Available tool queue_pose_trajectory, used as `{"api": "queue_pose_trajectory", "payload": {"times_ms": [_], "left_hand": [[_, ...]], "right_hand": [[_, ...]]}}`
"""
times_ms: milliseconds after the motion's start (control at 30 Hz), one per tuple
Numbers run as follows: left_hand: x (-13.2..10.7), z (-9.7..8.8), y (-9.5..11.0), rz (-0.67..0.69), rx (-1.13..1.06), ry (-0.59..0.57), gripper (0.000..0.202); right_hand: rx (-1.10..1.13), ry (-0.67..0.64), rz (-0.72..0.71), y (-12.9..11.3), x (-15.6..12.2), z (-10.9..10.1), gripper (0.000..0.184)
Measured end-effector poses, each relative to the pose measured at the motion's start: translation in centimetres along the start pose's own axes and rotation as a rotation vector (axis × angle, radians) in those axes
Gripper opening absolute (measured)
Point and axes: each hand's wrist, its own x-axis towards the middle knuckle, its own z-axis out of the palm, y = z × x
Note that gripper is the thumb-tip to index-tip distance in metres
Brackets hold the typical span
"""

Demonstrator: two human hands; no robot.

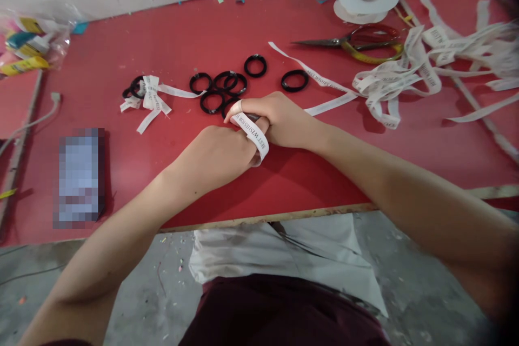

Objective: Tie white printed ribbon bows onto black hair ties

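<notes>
Both hands meet over the red table near its front edge. My left hand (221, 154) is closed, with a white printed ribbon (255, 132) looped over its fingers. My right hand (279, 119) is closed at the ribbon's other side, its thumb and finger pinching near the end. Something dark shows between the hands; I cannot make out what. Just beyond them lie several black hair ties (212, 101), one partly hidden by my hands. A single black hair tie (294, 81) lies behind my right hand. To the left, a ribbon bow (151, 96) sits beside dark rings.
Scissors (348, 43) lie behind a heap of loose printed ribbon (405, 75) on the right. A white ribbon spool (367, 0) stands at the back. A blurred-out box-like object (79, 178) and a plastic bag of colourful items (30, 43) are on the left.
</notes>
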Motion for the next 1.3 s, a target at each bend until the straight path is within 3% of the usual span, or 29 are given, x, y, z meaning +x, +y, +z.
{"api": "queue_pose_trajectory", "payload": {"times_ms": [1300], "left_hand": [[-0.3, 0.32, 0.11, 0.044, 0.062, 0.092, 0.036]], "right_hand": [[-0.016, -0.004, -0.041, 0.18, -0.13, 0.09, 0.018]]}}
